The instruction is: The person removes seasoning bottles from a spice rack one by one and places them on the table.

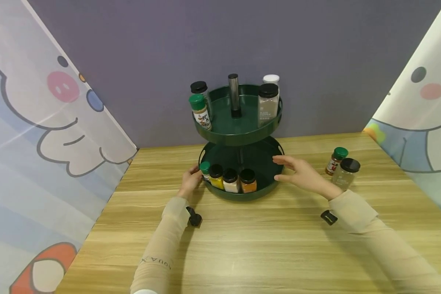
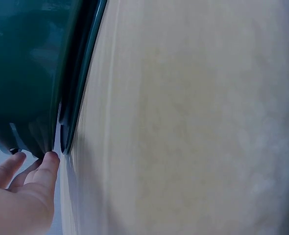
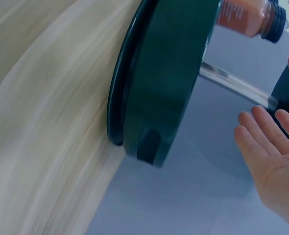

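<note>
So there's a dark green two-tier spice rack standing on the wood-grain table, right between the two hands, and it's the left hand that's nearer: its fingertips are touching the left edge of the lower tray, fingers fairly straight, more resting there than clenched as far as I can tell. The right hand is over on the opposite side with fingers stretched out and nothing in it. From the head view it looks almost on the rim, but the right wrist view shows a gap, so not touching. For me the bit that matters is that the rack lies to the left of that palm and its long axis, the metal post, runs straight up, so the hands sit roughly across the post from each other. Along the front of the lower tray there's a small green-capped bottle, then the yellow jar, white jar and orange jar. Beyond the right hand, a reddish green-lidded shaker and a black-lidded jar stand on the table.
</note>
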### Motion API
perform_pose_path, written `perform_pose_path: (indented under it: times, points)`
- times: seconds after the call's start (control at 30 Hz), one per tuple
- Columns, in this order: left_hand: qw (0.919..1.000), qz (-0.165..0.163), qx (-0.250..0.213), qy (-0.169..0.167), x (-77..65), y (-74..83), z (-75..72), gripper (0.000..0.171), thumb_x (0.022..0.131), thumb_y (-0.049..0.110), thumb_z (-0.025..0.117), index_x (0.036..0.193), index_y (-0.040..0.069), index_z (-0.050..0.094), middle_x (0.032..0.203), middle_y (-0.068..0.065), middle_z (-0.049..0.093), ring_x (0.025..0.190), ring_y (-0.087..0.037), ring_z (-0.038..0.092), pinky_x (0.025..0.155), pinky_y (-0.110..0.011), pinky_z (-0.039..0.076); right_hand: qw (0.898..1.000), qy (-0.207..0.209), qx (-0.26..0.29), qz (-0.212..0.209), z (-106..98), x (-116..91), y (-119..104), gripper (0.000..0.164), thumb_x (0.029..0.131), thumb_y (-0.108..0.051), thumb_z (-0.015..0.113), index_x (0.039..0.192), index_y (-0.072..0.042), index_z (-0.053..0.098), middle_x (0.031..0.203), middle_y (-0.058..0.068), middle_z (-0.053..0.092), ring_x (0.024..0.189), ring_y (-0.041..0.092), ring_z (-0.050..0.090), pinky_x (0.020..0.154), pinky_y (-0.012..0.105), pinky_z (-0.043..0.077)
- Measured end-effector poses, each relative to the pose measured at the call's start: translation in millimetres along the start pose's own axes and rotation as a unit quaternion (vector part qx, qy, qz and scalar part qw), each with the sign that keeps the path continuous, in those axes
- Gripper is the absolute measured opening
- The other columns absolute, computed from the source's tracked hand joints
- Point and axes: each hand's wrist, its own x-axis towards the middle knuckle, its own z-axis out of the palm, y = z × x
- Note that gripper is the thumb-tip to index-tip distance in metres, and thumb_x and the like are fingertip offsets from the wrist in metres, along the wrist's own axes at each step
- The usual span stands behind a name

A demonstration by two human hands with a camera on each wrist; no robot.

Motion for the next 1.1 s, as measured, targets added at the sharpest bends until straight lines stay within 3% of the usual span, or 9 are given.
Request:
perform_pose_path:
  times: [0.37,0.57,0.8,1.1]
  points:
    - [0.9999,0.009,-0.013,-0.003,-3.0,4.8,3.4,0.05,0.092,0.016,0.055,0.137,-0.001,0.039,0.135,-0.019,0.044,0.121,-0.028,0.046,0.101,-0.037,0.04,0.999,-0.038,0.025,-0.028,29,17,-8,0.066,0.081,-0.022,0.07,0.137,-0.004,0.039,0.137,0.018,0.044,0.125,0.033,0.042,0.104,0.046,0.035]
    - [0.9998,0.015,-0.015,0.002,0.0,-0.1,1.5,0.047,0.092,0.015,0.054,0.135,0.0,0.042,0.134,-0.019,0.045,0.12,-0.027,0.046,0.1,-0.037,0.04,0.998,-0.043,0.019,-0.046,42,26,-11,0.068,0.078,-0.021,0.073,0.134,0.001,0.042,0.134,0.02,0.046,0.123,0.034,0.045,0.102,0.047,0.037]
    - [0.9998,0.015,-0.015,0.004,-0.3,-0.9,1.4,0.046,0.093,0.015,0.054,0.135,0.001,0.043,0.133,-0.019,0.046,0.118,-0.026,0.047,0.098,-0.036,0.041,0.998,-0.046,0.012,-0.031,54,33,-12,0.066,0.076,-0.025,0.075,0.133,-0.006,0.046,0.133,0.016,0.048,0.12,0.034,0.047,0.1,0.046,0.04]
    - [0.9997,0.01,-0.021,0.004,-2.9,-1.4,1.7,0.047,0.092,0.015,0.054,0.135,0.0,0.041,0.134,-0.019,0.045,0.121,-0.027,0.046,0.1,-0.037,0.04,0.997,-0.047,0.012,-0.052,70,39,-6,0.064,0.076,-0.025,0.075,0.13,-0.006,0.047,0.12,0.011,0.058,0.104,0.025,0.057,0.087,0.04,0.048]
